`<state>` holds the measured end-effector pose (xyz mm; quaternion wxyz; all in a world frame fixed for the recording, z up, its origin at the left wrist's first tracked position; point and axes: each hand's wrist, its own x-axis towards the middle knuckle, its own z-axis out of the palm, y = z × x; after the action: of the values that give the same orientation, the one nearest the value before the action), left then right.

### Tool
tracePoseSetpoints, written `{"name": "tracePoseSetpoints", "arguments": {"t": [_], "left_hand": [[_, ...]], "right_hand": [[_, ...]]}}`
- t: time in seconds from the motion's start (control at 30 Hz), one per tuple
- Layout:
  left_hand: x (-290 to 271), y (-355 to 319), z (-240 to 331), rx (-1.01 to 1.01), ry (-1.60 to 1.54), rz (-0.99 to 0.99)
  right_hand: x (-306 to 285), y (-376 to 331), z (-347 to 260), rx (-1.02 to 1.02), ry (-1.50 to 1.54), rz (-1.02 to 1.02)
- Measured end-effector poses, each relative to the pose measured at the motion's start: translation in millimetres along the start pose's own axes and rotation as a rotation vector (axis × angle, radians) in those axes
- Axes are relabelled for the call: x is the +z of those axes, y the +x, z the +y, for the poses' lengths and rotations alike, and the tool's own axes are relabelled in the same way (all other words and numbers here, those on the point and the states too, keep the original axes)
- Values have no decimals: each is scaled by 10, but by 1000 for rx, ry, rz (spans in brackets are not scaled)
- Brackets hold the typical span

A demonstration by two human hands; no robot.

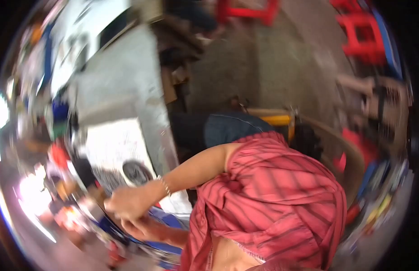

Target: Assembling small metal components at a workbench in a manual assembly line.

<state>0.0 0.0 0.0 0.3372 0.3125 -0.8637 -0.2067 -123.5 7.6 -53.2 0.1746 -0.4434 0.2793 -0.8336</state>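
My right hand (131, 202), with a beaded bracelet at its wrist, is curled closed above the near part of the table. Just below it my left hand (146, 229) has its fingers bent in close under the right. Whatever lies between the fingers is too small or blurred to name. Beside the right wrist, a dark round object (136, 173) rests on a white sheet (117, 140) covered in faint marks. A dark scribbled-looking patch (105, 179) lies next to that round object. Something flat and blue (166, 218) shows behind the left hand.
The grey tabletop (112, 77) runs away toward the upper left, its edge by my right forearm. Red plastic stools (361, 38) and a beige chair (390, 106) stand on the right. A yellow bar (278, 120) is near my leg. Blurred clutter fills the left side.
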Motion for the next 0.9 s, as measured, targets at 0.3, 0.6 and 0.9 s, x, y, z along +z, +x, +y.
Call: {"name": "tracePoseSetpoints", "arguments": {"t": [0.3,0.6,0.9], "left_hand": [[967,-940,-890,-453,-609,161],[1155,-1225,-1190,-278,-553,573],[1428,-405,-1511,-228,-445,785]], "right_hand": [[-558,-655,506,456,-244,-433],[-448,-726,800,587,-434,-781],[646,-640,1167,585,-190,-1204]]}}
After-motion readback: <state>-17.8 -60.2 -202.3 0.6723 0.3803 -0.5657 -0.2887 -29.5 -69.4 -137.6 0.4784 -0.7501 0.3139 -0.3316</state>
